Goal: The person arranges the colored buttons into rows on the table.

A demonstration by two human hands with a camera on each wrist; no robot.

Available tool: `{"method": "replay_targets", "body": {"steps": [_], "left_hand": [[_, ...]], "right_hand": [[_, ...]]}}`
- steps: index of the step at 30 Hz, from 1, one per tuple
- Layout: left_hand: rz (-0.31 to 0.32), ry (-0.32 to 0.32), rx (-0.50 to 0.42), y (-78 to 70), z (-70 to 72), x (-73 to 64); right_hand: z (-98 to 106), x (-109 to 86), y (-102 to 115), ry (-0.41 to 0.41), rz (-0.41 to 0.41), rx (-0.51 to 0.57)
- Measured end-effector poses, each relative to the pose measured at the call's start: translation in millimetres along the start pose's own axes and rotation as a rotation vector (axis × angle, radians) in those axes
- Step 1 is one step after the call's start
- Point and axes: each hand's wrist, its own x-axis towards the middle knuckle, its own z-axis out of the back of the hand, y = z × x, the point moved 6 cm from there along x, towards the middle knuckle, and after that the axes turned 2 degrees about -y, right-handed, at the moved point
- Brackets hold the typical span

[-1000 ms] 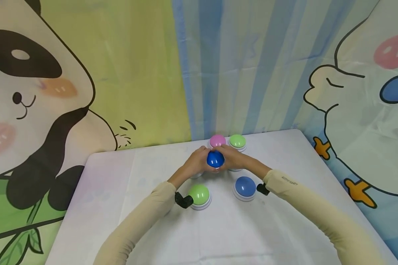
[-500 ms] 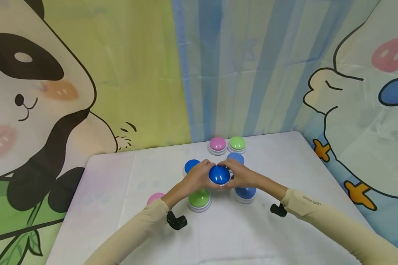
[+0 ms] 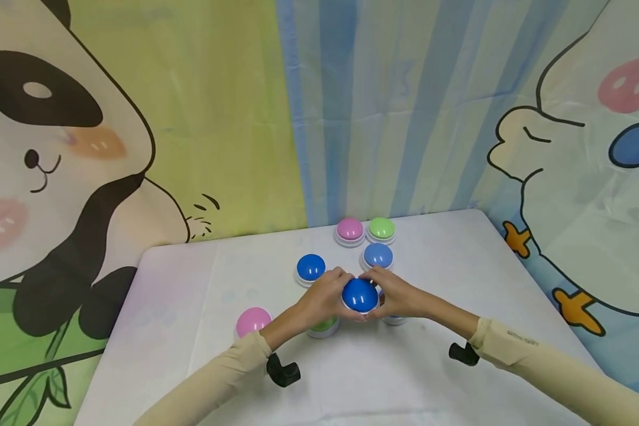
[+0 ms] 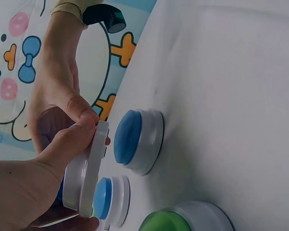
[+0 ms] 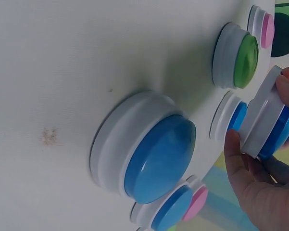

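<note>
Both hands hold one blue push button (image 3: 360, 295) with a domed top and white base, raised above the table. My left hand (image 3: 327, 296) grips its left side, the thumb along the white base (image 4: 81, 180) in the left wrist view. From the other side my right hand (image 3: 402, 294) grips it, fingertips on the rim. Under the hands, a green button (image 3: 323, 329) is partly covered by the left one. Another blue button (image 5: 158, 159) stands on the table, mostly hidden behind the right hand in the head view but large in the right wrist view.
A pink button (image 3: 254, 320) stands by the left forearm. Farther back are a dark blue button (image 3: 310, 268) and a lighter blue one (image 3: 378, 255). Pink (image 3: 349, 229) and green (image 3: 381, 228) buttons sit at the far edge of the white table (image 3: 191, 284), before a printed curtain.
Both hands have brought the blue button nearer to the body and slightly right. The dark blue and lighter blue buttons behind have come into view, and the pink one at left is uncovered.
</note>
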Motion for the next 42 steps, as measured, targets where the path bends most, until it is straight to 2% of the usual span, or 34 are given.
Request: {"method": "replay_targets", "body": {"steps": [7, 11, 14, 22, 32, 38, 42], "left_hand": [[-0.028, 0.014, -0.023, -8.9, -12.4, 3.9], [-0.061, 0.038, -0.068, -19.9, -24.2, 13.7], [-0.078, 0.044, -0.068, -28.8, -31.6, 23.1], [-0.110, 0.041, 0.103, -56.9, -46.3, 46.6], [-0.128, 0.036, 0.142, -81.5, -56.4, 70.2], [-0.080, 0.065, 0.179, -99.6, -69.6, 88.3], [-0.043, 0.087, 0.243, -114.4, -80.6, 104.4]], "right_hand": [[1.8, -14.2, -10.2, 0.000, -0.015, 0.004], [7.0, -26.7, -20.9, -0.010, -0.036, 0.032], [13.5, -36.0, -28.5, -0.027, -0.046, 0.031], [31.4, -61.0, -48.3, -0.081, -0.083, -0.019], [53.8, -79.3, -62.8, -0.099, -0.105, -0.059], [66.3, -91.6, -77.2, -0.104, -0.105, -0.082], [74.7, -99.5, -92.0, -0.115, -0.089, -0.110]]}}
